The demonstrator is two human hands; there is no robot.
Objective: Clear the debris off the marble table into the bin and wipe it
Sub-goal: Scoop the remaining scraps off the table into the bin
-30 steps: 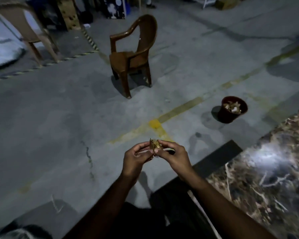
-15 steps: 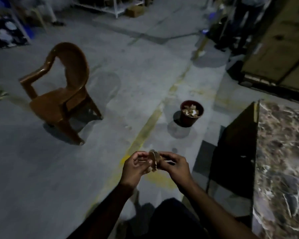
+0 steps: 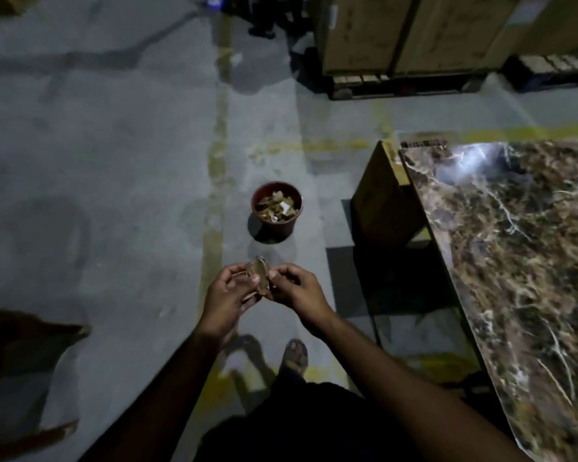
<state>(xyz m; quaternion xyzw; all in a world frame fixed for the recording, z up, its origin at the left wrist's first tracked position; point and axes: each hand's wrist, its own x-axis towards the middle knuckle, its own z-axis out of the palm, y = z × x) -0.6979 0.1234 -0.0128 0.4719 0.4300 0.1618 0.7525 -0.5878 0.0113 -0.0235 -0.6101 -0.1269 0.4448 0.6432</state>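
A small clump of brownish debris (image 3: 260,274) is pinched between my left hand (image 3: 228,294) and my right hand (image 3: 294,289), held together over the floor. A dark red round bin (image 3: 277,225) with scraps inside stands on the concrete just beyond my hands. The brown veined marble table (image 3: 514,261) fills the right side, to the right of my right arm. Both hands are well off the table's left edge.
A brown plastic chair (image 3: 20,331) pokes in at the lower left. Large wooden crates (image 3: 414,31) on pallets stand at the back right. A faded yellow line (image 3: 219,161) runs along the floor past the bin. My sandalled foot (image 3: 294,356) shows below my hands.
The view has swung right and down: the bin now lies straight ahead and closer, the chair has slid to the left edge, the table looms larger. My hands stay together on the debris.
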